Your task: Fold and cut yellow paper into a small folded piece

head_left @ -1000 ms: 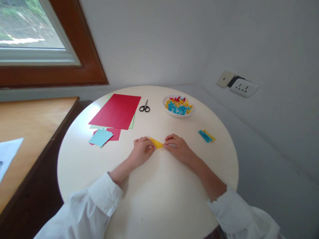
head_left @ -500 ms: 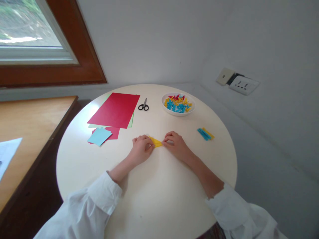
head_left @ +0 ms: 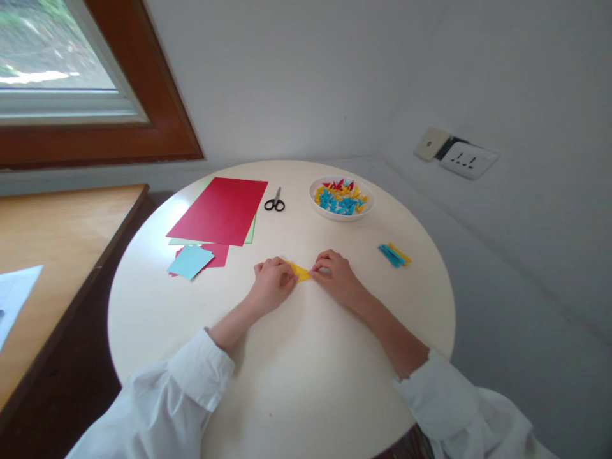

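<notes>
A small folded yellow paper piece (head_left: 299,271) lies on the round cream table (head_left: 296,382) between my two hands. My left hand (head_left: 270,285) pinches its left end with curled fingers. My right hand (head_left: 335,275) pinches its right end, fingertips pressed on the paper. Both wrists rest on the tabletop, white sleeves pushed back.
A large red sheet (head_left: 220,211) lies over a green one at the back left, with a light blue square (head_left: 190,261) and a red scrap in front. Black scissors (head_left: 275,202) and a white bowl (head_left: 341,199) of folded paper pieces sit behind. Blue and yellow strips (head_left: 394,254) lie right. A wooden desk (head_left: 52,255) stands left.
My hands have drawn slightly closer together on the yellow paper, so less of it shows. The view shifted a little; nothing else on the table moved.
</notes>
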`<state>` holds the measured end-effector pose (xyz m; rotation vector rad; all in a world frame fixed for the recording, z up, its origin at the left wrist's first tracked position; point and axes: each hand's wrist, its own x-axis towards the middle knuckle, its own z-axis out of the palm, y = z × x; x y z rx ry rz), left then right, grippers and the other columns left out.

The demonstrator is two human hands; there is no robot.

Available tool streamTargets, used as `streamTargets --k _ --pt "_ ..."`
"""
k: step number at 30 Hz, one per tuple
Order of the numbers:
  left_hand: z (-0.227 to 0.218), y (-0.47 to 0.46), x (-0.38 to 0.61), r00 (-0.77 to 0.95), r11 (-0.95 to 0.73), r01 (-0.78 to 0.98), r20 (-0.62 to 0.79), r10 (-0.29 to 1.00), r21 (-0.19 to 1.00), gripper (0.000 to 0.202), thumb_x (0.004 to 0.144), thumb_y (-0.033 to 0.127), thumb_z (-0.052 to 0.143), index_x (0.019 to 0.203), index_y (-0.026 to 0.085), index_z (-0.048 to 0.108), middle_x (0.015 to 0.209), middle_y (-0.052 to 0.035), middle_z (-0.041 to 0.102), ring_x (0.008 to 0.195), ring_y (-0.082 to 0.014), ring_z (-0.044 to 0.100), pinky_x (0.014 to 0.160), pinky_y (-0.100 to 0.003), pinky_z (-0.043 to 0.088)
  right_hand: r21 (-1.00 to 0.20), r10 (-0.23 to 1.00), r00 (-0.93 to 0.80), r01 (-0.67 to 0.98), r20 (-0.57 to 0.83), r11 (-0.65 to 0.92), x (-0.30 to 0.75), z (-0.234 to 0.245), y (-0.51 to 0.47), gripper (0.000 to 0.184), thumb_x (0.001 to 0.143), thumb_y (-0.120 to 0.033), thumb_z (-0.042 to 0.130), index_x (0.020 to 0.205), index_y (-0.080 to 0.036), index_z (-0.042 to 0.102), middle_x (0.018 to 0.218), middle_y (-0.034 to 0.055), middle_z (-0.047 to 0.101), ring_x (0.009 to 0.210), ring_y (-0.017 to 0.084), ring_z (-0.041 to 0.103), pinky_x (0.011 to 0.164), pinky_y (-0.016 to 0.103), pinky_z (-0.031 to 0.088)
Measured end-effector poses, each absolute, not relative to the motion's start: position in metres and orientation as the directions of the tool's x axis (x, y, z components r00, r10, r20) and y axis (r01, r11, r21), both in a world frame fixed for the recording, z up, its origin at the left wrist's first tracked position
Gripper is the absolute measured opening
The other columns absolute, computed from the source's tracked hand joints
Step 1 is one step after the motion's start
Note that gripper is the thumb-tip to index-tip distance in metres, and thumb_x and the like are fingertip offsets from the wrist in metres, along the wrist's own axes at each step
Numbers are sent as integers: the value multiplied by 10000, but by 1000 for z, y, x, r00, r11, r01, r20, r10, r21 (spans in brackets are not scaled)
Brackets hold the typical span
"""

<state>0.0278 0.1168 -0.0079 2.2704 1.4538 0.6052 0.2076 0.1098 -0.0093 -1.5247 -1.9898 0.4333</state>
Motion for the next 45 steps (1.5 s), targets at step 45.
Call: streamTargets --k 45 --pt "-3 116 32 402 -414 790 127 907 453 129 763 202 493 639 173 514 799 -45 562 838 -209 501 755 -359 341 -502 970 -141 835 197 223 202 -4 109 68 733 -204 619 666 -196 617 912 35 603 876 192 529 797 370 381"
